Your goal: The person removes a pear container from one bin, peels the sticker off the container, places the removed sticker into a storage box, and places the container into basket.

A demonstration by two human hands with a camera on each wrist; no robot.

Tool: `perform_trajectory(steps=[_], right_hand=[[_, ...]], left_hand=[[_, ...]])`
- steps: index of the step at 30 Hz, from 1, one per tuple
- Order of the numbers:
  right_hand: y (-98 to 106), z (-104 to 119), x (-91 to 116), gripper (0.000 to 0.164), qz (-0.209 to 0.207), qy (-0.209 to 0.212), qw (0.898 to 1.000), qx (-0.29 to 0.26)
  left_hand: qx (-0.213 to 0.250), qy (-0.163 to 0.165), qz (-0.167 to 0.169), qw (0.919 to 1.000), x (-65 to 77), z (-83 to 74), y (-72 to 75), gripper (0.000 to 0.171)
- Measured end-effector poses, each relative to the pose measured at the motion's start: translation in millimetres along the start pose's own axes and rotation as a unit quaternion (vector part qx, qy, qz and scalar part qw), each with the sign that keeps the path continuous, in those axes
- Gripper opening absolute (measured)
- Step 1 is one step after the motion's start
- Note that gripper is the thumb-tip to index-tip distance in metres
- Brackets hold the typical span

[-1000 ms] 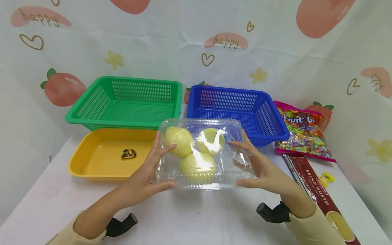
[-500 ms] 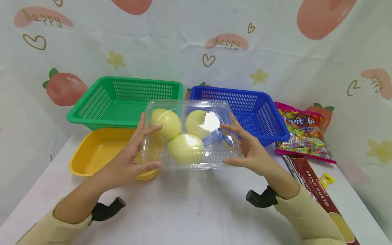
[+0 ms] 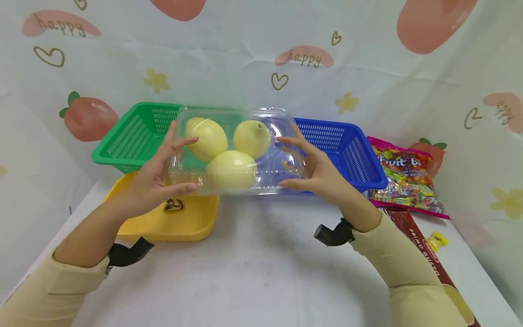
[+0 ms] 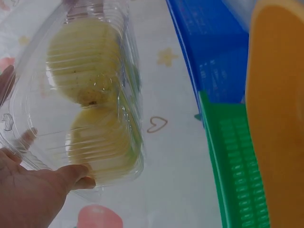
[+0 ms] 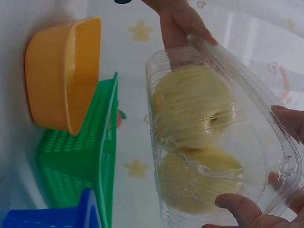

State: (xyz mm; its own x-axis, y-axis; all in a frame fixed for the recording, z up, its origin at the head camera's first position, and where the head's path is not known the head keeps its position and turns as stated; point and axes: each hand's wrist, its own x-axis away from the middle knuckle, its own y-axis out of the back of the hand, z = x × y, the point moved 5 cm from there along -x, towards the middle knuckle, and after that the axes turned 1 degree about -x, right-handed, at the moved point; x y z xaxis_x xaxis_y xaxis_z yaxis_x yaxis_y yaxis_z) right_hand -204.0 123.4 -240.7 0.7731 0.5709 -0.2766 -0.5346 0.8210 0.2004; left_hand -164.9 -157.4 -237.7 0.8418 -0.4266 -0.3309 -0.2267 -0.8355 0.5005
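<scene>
My left hand (image 3: 153,177) and right hand (image 3: 323,170) grip opposite ends of a clear plastic clamshell container (image 3: 267,180). It is raised above the table and overlaps the green and blue baskets in the head view. Three pale yellow-green round fruits (image 3: 230,168) lie inside, pushed toward the left half. On both hands the thumb presses the near side while fingers spread over the lid. Closer up, the left wrist view has my thumb and fingers (image 4: 73,178) at the container's rim. In the right wrist view two fruits (image 5: 199,180) show through the ribbed wall.
Behind the container stand a green basket (image 3: 116,145) and a blue basket (image 3: 371,159). A yellow basin (image 3: 196,222) at left holds a small black-and-gold piece (image 3: 174,204). On the right lie a fruit candy bag (image 3: 408,177), a spaghetti box (image 3: 425,247) and a yellow wrapped candy (image 3: 437,240).
Both hands have carried the container up and to the left in the head view, away from the near table and across the baskets. The grip looks the same.
</scene>
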Motion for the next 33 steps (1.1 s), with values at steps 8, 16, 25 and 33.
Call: perform_trajectory(steps=[8,16,25,33], right_hand=[[-3.3,2.6,-36.3,0.076,0.003,-0.007,0.999,-0.033],[-1.0,2.0,-77.3,0.071,-0.004,-0.013,0.999,-0.034],[0.0,-7.1,-118.9,0.063,-0.032,-0.008,0.999,-0.028],[-6.4,-23.5,-149.4,0.058,-0.044,-0.034,0.998,0.015]], left_hand=[[-0.025,0.009,-0.011,0.9996,-14.8,5.2,31.9,0.073],[-0.014,0.029,-0.019,0.9993,-29.5,10.9,60.9,0.071],[-0.006,0.081,-0.025,0.9964,-51.8,32.8,93.6,0.066],[-0.024,0.145,-0.038,0.9884,-61.9,63.5,112.8,0.06]])
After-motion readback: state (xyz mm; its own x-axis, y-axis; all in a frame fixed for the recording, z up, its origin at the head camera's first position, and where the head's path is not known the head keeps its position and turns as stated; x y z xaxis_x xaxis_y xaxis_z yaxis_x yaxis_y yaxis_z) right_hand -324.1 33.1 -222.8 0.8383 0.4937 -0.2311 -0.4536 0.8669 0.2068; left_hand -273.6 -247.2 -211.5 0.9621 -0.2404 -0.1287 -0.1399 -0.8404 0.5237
